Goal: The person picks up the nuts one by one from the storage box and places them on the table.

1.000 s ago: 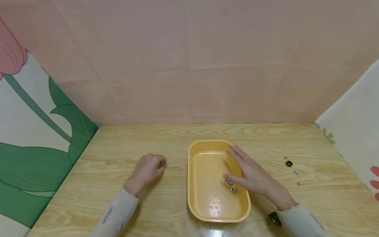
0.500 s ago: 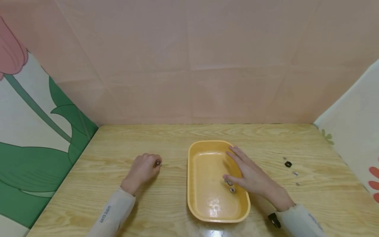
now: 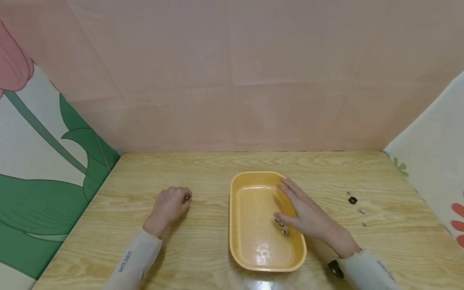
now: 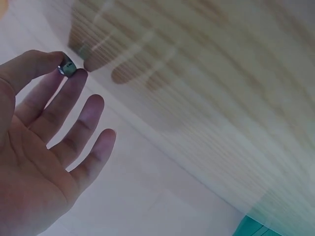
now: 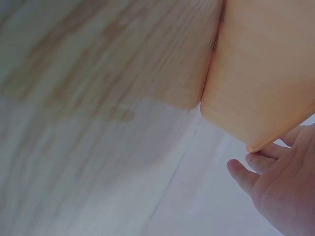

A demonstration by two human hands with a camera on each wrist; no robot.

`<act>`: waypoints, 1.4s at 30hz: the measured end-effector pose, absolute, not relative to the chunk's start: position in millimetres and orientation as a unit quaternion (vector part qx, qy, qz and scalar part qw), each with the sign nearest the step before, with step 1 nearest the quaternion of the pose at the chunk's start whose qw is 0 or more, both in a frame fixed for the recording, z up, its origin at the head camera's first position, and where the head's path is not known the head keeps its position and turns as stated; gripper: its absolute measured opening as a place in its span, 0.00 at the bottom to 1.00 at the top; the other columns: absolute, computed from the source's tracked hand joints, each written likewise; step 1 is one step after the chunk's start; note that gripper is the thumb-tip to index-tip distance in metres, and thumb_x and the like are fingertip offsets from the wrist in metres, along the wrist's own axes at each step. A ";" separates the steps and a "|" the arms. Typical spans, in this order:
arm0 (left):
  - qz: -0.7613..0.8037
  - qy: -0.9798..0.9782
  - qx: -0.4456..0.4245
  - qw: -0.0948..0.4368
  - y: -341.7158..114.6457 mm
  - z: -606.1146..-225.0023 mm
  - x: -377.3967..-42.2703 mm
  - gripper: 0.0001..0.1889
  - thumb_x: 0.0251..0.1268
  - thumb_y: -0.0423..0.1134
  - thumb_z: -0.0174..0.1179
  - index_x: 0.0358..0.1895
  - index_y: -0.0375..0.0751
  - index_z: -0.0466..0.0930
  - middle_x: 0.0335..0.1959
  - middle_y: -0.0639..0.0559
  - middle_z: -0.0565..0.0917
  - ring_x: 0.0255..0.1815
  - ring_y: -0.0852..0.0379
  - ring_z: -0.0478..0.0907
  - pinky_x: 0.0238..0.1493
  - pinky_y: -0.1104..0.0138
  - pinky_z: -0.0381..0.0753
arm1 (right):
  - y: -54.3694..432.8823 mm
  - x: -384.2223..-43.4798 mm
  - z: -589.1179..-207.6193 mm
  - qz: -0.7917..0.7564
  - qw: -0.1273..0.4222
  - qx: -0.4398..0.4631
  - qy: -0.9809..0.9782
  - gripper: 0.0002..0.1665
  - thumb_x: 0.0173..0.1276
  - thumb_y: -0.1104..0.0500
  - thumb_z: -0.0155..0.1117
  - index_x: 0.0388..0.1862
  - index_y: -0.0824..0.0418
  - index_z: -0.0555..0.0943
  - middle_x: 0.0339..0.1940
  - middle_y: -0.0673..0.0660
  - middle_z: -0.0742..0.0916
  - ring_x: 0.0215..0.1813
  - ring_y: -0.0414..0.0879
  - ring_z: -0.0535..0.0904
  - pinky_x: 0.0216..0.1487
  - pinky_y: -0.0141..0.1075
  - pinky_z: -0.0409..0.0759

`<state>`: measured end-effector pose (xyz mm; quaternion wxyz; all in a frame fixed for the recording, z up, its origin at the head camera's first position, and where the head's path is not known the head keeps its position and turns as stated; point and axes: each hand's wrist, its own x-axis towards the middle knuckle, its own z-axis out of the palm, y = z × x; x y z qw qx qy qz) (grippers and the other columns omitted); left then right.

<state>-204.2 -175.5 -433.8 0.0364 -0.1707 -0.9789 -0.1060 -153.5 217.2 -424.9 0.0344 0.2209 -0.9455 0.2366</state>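
Left hand [image 3: 166,208] moved leftward, pinching one nut [image 3: 187,197]; three nuts [image 3: 284,232] in tray [image 3: 268,269].

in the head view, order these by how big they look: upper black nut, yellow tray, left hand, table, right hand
1. Table
2. Yellow tray
3. Right hand, fingers spread
4. Left hand, more bunched up
5. Upper black nut

A faintly creased pink sheet [image 3: 232,80] hangs behind a wood-grained desk [image 3: 203,249]. At left, a white panel [image 3: 18,155] bears a pink flower [image 3: 13,60] with a green stem [image 3: 42,129] and broad green leaves [image 3: 40,205]; at right, a pale panel [image 3: 431,149] carries a small green sprig [image 3: 401,167] and, lower down, red petals [image 3: 458,226].
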 end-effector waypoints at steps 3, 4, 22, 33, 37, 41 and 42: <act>-0.098 -0.980 -0.165 0.044 -178.5 -434.1 -205.0 0.04 0.58 0.34 0.67 0.36 0.44 0.87 0.33 0.51 0.89 0.32 0.52 0.81 0.35 0.55 0.81 | 216.9 -153.5 -424.7 0.237 0.035 0.222 -0.945 0.48 0.65 0.45 0.69 0.75 0.67 0.61 0.80 0.66 0.60 0.79 0.68 0.53 0.73 0.64 0.60; -0.096 -0.980 -0.165 0.048 -179.4 -434.4 -205.4 0.04 0.58 0.34 0.67 0.36 0.44 0.86 0.33 0.51 0.89 0.32 0.52 0.81 0.34 0.55 0.80 | 216.8 -153.6 -424.6 0.237 0.036 0.223 -0.945 0.48 0.65 0.45 0.69 0.75 0.67 0.62 0.80 0.66 0.60 0.79 0.68 0.54 0.73 0.64 0.60; -0.104 -0.981 -0.160 0.039 -181.1 -435.0 -205.9 0.05 0.59 0.32 0.66 0.36 0.44 0.87 0.37 0.48 0.89 0.36 0.49 0.83 0.37 0.52 0.81 | 216.9 -155.2 -425.0 0.232 0.033 0.219 -0.947 0.48 0.65 0.47 0.69 0.75 0.68 0.61 0.80 0.66 0.59 0.79 0.68 0.53 0.73 0.63 0.60; -0.115 -0.981 -0.156 0.020 -180.7 -419.4 -197.5 0.18 0.60 0.35 0.67 0.54 0.38 0.83 0.48 0.41 0.87 0.47 0.42 0.83 0.48 0.48 0.83 | 215.5 -152.2 -422.3 0.230 0.042 0.215 -0.948 0.47 0.64 0.48 0.69 0.74 0.68 0.62 0.79 0.67 0.60 0.78 0.68 0.55 0.72 0.63 0.62; -0.110 -0.978 -0.176 0.033 -173.4 -409.9 -194.1 0.18 0.60 0.35 0.68 0.55 0.39 0.83 0.50 0.41 0.87 0.48 0.42 0.83 0.49 0.49 0.83 | 215.8 -152.3 -422.1 0.232 0.037 0.212 -0.949 0.46 0.64 0.51 0.69 0.75 0.68 0.62 0.79 0.67 0.60 0.78 0.67 0.55 0.73 0.63 0.61; -0.110 -0.971 -0.205 0.049 -161.4 -401.2 -189.6 0.18 0.60 0.35 0.68 0.54 0.39 0.84 0.52 0.43 0.87 0.48 0.43 0.84 0.49 0.50 0.83 | 215.9 -152.3 -422.3 0.236 0.032 0.210 -0.948 0.46 0.63 0.53 0.69 0.75 0.68 0.61 0.80 0.67 0.59 0.79 0.67 0.54 0.74 0.62 0.60; -0.111 -0.970 -0.212 0.053 -158.0 -398.7 -188.5 0.18 0.60 0.35 0.69 0.54 0.39 0.84 0.52 0.43 0.87 0.48 0.43 0.84 0.49 0.50 0.83 | 215.9 -152.4 -422.2 0.238 0.032 0.209 -0.948 0.46 0.63 0.53 0.69 0.75 0.68 0.61 0.80 0.67 0.59 0.79 0.67 0.54 0.74 0.62 0.60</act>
